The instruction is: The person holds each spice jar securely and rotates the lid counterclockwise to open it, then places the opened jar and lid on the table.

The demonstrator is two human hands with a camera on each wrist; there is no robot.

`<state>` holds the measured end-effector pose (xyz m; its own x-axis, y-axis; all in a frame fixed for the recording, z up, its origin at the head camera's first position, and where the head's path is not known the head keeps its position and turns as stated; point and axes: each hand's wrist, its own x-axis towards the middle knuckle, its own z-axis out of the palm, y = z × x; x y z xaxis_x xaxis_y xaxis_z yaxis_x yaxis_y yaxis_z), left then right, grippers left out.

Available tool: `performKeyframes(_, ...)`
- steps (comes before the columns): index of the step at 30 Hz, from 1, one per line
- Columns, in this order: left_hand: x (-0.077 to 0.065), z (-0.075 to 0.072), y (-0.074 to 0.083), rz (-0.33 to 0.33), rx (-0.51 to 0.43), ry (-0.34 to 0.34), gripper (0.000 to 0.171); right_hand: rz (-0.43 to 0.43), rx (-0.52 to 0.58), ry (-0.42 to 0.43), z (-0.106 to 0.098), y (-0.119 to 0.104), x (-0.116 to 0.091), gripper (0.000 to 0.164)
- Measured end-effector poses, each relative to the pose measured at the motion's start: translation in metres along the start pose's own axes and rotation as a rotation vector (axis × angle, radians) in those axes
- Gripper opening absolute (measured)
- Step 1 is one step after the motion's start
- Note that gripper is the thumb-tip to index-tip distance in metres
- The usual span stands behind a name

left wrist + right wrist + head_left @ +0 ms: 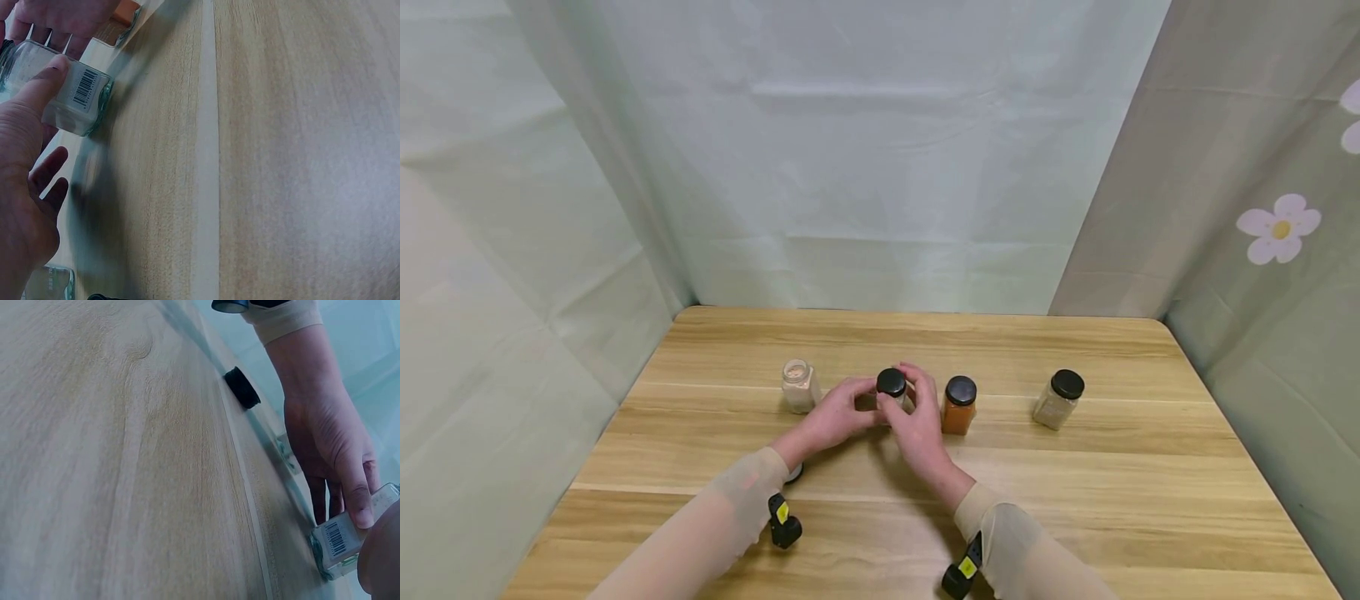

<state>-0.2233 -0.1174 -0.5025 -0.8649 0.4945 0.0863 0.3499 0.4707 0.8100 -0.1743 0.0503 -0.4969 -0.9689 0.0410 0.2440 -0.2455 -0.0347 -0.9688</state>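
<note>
Left hand (838,413): I see thumb and fingers pinching the clear jar (84,94)
Right hand (917,423): fingers curled round its black lid (891,382)
Clear jar: between open jar (801,390) and orange jar (958,413)

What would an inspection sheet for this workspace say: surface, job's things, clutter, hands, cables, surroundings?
Surface: wooden table, light, striped grain.
Job's things: middle jar, black-lidded, barcode label; open jar, lidless; loose lid on the table.
Clutter: orange jar and right jar, both with black lids on.
Hands: left hand holds the middle jar; right hand curls round its lid end.
Cables: nothing seen.
Surroundings: pale sheets; flower print at right.
</note>
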Motion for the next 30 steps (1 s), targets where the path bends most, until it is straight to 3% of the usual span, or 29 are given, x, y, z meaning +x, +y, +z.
performKeyframes(10,-0.0002,0.0000,-0.0010,0.023,0.007,0.011,0.044,0.077,-0.005,0.044,0.0008,-0.0027,-0.0015,0.065)
performKeyframes(17,-0.0004,-0.0001,-0.0013,0.041,-0.001,0.001,0.042,0.052,0.035,0.086,0.0024,-0.0004,0.0025,0.066)
performKeyframes(20,-0.0010,-0.0001,-0.0009,0.021,-0.005,0.000,0.042,0.047,0.052,0.087,0.0028,-0.0009,0.0027,0.066)
performKeyframes(30,-0.0009,-0.0005,0.0003,0.009,-0.014,-0.002,0.045,0.034,0.011,0.056,0.0016,-0.0007,0.0004,0.048)
